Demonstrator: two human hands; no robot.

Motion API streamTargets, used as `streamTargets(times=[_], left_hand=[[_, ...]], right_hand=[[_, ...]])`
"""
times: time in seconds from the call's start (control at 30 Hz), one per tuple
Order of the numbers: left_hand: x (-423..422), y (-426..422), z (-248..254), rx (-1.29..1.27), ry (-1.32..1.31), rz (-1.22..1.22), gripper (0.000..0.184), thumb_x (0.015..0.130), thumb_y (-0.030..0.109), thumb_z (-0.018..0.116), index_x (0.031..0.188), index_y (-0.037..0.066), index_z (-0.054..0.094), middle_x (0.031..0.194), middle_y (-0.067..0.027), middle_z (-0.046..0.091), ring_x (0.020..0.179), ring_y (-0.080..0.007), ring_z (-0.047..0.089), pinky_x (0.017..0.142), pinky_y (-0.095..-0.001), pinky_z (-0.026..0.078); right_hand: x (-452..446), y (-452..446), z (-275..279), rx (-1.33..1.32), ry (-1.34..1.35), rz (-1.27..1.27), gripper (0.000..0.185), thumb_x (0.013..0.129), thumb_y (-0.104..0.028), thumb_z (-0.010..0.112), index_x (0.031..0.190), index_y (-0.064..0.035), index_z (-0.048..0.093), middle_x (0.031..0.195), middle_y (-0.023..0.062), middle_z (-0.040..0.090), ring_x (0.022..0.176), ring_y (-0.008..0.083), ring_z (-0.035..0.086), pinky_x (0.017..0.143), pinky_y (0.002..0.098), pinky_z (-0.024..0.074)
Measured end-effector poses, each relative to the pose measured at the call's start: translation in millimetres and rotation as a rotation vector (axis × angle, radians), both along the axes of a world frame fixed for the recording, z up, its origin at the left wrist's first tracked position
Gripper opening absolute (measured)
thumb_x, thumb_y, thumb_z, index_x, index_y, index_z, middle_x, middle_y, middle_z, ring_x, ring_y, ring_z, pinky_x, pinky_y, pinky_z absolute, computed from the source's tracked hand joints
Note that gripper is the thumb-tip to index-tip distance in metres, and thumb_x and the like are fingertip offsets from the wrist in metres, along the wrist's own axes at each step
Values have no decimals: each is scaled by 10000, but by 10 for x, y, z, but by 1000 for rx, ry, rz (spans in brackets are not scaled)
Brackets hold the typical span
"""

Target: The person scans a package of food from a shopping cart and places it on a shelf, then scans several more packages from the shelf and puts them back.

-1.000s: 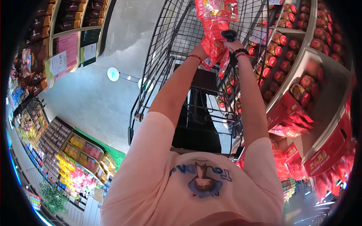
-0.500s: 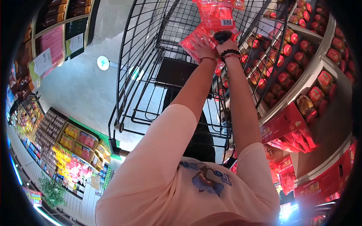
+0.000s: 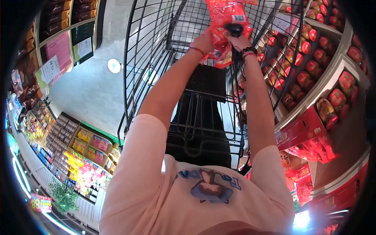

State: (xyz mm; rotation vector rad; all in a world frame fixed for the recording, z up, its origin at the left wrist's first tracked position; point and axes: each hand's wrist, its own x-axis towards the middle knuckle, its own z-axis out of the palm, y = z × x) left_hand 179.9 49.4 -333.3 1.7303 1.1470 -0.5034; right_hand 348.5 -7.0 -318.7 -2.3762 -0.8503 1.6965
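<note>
A red plastic snack package [image 3: 229, 19] with a white barcode label lies in the black wire shopping cart [image 3: 143, 47], near the top of the view. My left hand [image 3: 203, 41] is closed on the package's left edge, its fingertips partly hidden behind the red plastic. My right hand [image 3: 239, 41], with dark beads at the wrist, is closed at the package's lower right side. Just above this hand a black rounded knob [image 3: 234, 27] overlaps the package. Whether the right hand also touches the knob, I cannot tell. The print on the package is too small to read.
To the right, slanted shelves hold several red-lidded jars [image 3: 305, 80], with a red carton [image 3: 299, 135] below. Shelves of dark packets [image 3: 55, 17] with price tags stand at upper left. Yellow and pink packages [image 3: 84, 147] fill a display at lower left. Grey floor [image 3: 92, 88] lies beside the cart.
My left hand has moved left and off the front of the package to its left edge. The package's lower part has drawn in, and the cart's black panel shows more.
</note>
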Motion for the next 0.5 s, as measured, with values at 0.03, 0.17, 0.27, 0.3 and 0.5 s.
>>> streamTargets(times=[0.03,0.17,0.27,0.3,0.5], left_hand=[[5,157,168,-170,-14,-6,755,634,268,644,1268,40,302,1033,-172,535,933,-292,536,782,-415,439],[-248,363,99,-728,-121,206,521,659,242,576,1121,23,477,935,-62,572,767,-155,547,679,-291,460],[-472,334,-121,-891,-322,464,468,739,244,548,1122,-9,461,976,-67,565,769,-130,566,681,-251,467],[-529,360,-128,-971,-353,580,477,746,261,557,1128,-6,456,999,-74,559,802,-136,566,710,-256,462],[-483,403,-28,-526,-484,336,663,687,387,670,1157,-10,425,1140,-115,505,1039,-238,503,868,-333,407]], right_hand=[[27,30,31,-22,35,-29,701,591,-559,575,911,65,559,767,220,595,760,328,588,711,369,470],[-17,165,136,134,536,-650,382,651,-366,624,778,-6,602,712,136,614,714,251,614,631,348,491],[-88,269,321,54,779,-839,265,689,-224,606,868,-43,533,815,93,603,765,249,619,645,333,507],[-110,259,331,28,833,-911,279,696,-219,601,896,-45,511,837,81,601,770,251,622,639,322,510],[-79,-54,-29,188,1193,-1144,370,699,-136,543,1039,-64,417,1086,166,516,965,374,521,817,508,428]])
